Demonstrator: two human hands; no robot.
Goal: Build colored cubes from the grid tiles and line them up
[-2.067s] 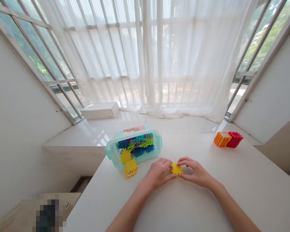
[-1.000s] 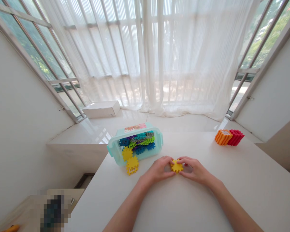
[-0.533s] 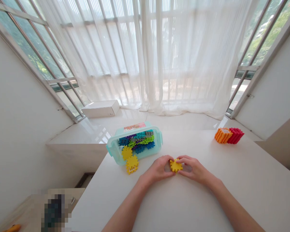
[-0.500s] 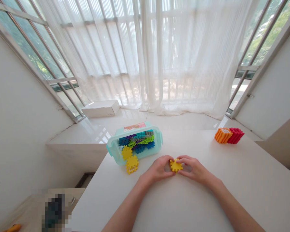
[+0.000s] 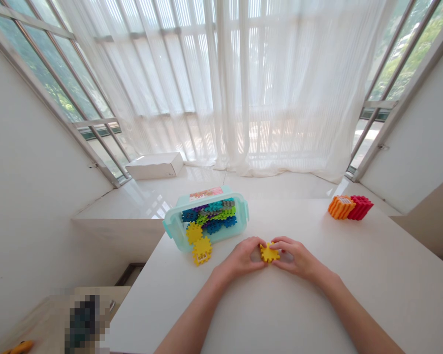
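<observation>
Both hands (image 5: 296, 256) pinching yellow notched piece (image 5: 269, 252) | grip unchanged, tub (image 5: 177, 236) unmoved since half-second ago

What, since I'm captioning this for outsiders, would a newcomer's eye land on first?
Probably the bright yellow toothed piece, held between the left hand and right hand over the white table. Next might come the pale turquoise tub to the left, its opening facing the person, with a jumble of blue, green and purple pieces inside. Far right, the orange stack and red stack stand out side by side.
</observation>
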